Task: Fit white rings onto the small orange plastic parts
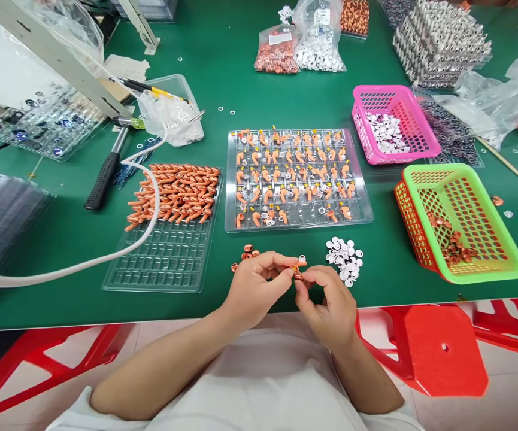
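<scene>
While a small copper-orange piece (298, 275) is held over the near side of the table (223, 78) in the head view, it is pinched by the thumb and forefinger of the left hand (256, 293) and from the other side by the fingertips of the right hand (333, 305); whether it is made of one part or two cannot be told. The left pinch should probably be kept steady and light, with fine adjustment left to the right fingertips. Loose copper caps (248, 252) are partly hidden behind the left hand, and white discs (346, 260) are heaped just beyond the right; both could be scattered by a careless wrist. Farther back, a clear tray (303, 212) is partly filled with orange pieces (296, 193). On the left, a second tray (164, 263) is crossed by a white cable (156, 209), by which reaching might be hampered. A green basket (487, 276) is set on the right.
</scene>
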